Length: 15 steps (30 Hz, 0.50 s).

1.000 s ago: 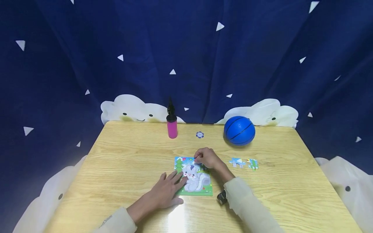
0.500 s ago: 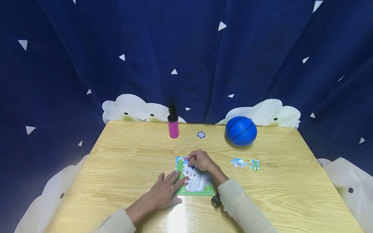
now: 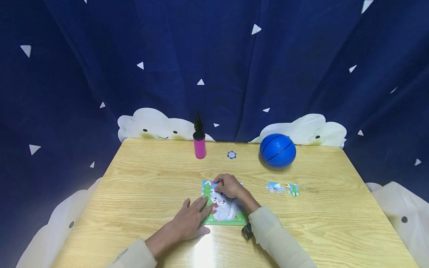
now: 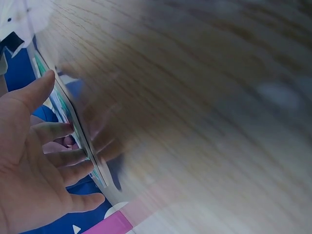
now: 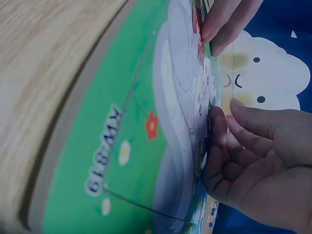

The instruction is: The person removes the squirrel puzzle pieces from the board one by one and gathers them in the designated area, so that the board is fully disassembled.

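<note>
A squirrel jigsaw puzzle [image 3: 221, 214] lies on the wooden table, its green lower edge marked KW-819 in the right wrist view. My left hand [image 3: 190, 219] rests with spread, fairly straight fingers on the puzzle's left part. Over its upper part is my right hand [image 3: 229, 186], thumb and fingers bent, fingertips [image 5: 214, 122] right at the picture. I cannot tell whether a piece is between them. Loose puzzle pieces, one with a rabbit-like figure [image 3: 275, 187] and one with a tree [image 3: 294, 190], lie together on the table to the right.
Toward the back of the table [image 3: 151, 167] stands a pink hand pump [image 3: 199, 149] with a black top. A blue-and-white chip [image 3: 231, 155] lies beside it, and a blue ball [image 3: 277, 150] sits farther right. Behind hangs a navy curtain [image 3: 167, 74] with clouds.
My right hand has shifted left along the puzzle's upper part, nearly stopping in the last half second. The left hand stays on the puzzle; the loose pieces have not moved.
</note>
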Available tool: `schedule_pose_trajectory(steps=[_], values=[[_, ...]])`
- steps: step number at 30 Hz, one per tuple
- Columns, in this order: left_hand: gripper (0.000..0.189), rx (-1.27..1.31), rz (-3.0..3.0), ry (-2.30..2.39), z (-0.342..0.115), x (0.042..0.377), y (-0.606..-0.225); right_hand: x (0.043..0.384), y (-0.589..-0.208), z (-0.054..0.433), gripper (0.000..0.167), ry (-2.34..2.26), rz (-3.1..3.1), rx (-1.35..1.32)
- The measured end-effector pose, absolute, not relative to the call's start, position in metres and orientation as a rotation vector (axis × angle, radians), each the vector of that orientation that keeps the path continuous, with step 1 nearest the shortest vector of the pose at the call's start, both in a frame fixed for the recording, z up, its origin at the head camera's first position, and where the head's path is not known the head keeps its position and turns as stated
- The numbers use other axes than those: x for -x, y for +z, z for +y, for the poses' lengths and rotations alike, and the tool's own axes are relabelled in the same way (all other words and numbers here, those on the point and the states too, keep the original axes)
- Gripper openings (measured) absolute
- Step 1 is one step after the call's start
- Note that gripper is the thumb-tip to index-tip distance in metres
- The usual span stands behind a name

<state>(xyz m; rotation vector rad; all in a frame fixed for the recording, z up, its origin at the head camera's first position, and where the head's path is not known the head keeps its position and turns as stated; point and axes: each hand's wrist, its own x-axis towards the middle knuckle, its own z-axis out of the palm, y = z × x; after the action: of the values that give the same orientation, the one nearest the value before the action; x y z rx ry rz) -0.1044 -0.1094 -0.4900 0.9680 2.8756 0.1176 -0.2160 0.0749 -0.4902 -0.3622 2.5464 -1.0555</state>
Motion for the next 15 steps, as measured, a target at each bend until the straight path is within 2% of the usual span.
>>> schedule_pose_trajectory(steps=[15], values=[[0.072,-0.975,2.885,0.123,-0.1088,0.1049,-0.4918,0.2152,-0.4901,0.0755,0.017,-1.053,2.563,0.411]])
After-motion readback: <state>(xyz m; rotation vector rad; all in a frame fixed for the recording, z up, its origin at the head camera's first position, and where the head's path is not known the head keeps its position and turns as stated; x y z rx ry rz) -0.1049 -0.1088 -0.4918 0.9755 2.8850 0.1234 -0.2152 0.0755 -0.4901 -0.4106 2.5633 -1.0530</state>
